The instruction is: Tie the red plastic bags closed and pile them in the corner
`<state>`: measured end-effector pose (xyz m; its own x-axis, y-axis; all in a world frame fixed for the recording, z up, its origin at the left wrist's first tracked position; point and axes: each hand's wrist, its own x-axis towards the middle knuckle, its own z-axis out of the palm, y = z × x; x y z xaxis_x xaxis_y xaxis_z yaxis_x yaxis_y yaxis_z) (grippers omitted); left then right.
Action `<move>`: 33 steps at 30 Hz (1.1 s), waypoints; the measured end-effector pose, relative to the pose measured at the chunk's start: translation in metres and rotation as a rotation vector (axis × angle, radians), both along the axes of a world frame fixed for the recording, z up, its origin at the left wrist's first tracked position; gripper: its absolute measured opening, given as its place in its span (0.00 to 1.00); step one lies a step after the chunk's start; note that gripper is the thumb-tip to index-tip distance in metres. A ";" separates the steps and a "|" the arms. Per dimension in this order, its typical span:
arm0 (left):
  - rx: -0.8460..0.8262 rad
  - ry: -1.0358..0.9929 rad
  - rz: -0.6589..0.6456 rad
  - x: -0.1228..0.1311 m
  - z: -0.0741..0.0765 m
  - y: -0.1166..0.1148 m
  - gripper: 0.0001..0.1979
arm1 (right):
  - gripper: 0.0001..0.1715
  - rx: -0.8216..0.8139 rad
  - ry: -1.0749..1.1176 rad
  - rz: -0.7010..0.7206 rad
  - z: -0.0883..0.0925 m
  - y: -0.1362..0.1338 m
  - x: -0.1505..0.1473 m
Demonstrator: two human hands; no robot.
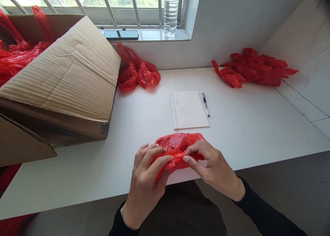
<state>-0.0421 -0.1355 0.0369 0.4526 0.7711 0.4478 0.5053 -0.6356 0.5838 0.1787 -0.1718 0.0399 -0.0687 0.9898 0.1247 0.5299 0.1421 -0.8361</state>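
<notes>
A red plastic bag lies crumpled at the front edge of the white table, with both hands on it. My left hand grips its left side, fingers curled over the gathered plastic. On the right, my right hand pinches a fold of the bag between thumb and index finger. What the bag holds, if anything, cannot be made out. Just behind it lie a white notebook and a black-and-clear pen.
An open cardboard box full of red bags stands at the left. Beside it sits a tied red bag. More red bags are heaped at the back right. A water bottle and a phone rest on the windowsill.
</notes>
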 end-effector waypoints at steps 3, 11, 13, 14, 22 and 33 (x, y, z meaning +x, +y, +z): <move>-0.142 -0.177 0.259 -0.014 -0.004 0.004 0.05 | 0.09 -0.103 0.078 -0.150 0.003 -0.004 0.014; -0.239 -0.186 0.219 -0.009 0.013 0.000 0.22 | 0.23 -0.255 0.231 -0.222 0.001 -0.011 0.024; -0.147 -0.148 0.173 -0.002 0.017 -0.001 0.15 | 0.20 -0.249 0.212 -0.207 0.004 -0.009 0.019; -0.133 -0.171 0.175 -0.001 0.019 -0.002 0.11 | 0.17 -0.236 0.222 -0.211 0.006 -0.009 0.018; -0.122 -0.306 0.349 -0.014 0.044 -0.013 0.12 | 0.12 -0.122 0.408 -0.302 0.011 -0.010 0.023; 0.085 -0.096 0.330 -0.015 0.041 -0.011 0.14 | 0.14 -0.140 0.318 -0.323 0.023 -0.015 0.022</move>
